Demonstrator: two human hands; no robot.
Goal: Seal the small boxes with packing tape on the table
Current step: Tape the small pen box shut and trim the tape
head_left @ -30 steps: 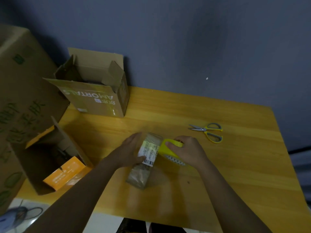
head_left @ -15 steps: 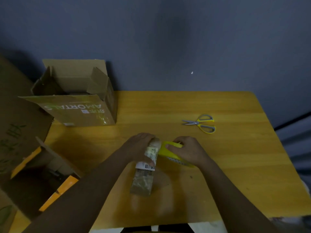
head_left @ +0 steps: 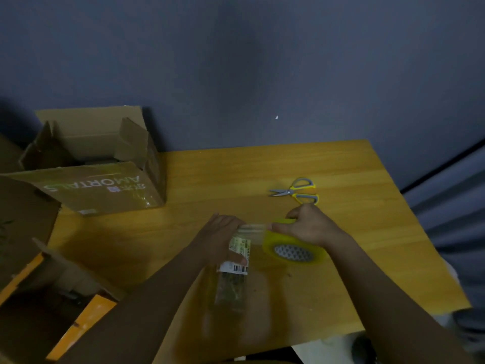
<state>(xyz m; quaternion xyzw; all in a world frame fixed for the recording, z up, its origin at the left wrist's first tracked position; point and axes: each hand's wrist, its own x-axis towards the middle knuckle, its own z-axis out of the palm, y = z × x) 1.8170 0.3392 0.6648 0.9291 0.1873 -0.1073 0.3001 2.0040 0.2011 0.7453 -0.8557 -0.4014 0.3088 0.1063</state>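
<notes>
Small box (head_left: pixel 233 266) lies lengthwise on the wooden surface (head_left: pixel 341 271), near its front edge, with a white barcode label (head_left: pixel 236 264) across its top. Your left hand (head_left: pixel 220 240) grips the far end of the box, fingers curled over it and thumb on the label. Your right hand (head_left: pixel 309 227) grips the yellow tape roll (head_left: pixel 291 245), which stands just right of the box. A clear strip of tape (head_left: pixel 253 228) spans from the roll to the box's far end, under your left fingers. Yellow-handled scissors (head_left: pixel 296 191) lie closed on the surface beyond your right hand, apart from it. An open cardboard carton (head_left: pixel 105 185) stands at the far left corner. Another opened carton (head_left: pixel 52 285) with orange flaps sits off the left edge.
</notes>
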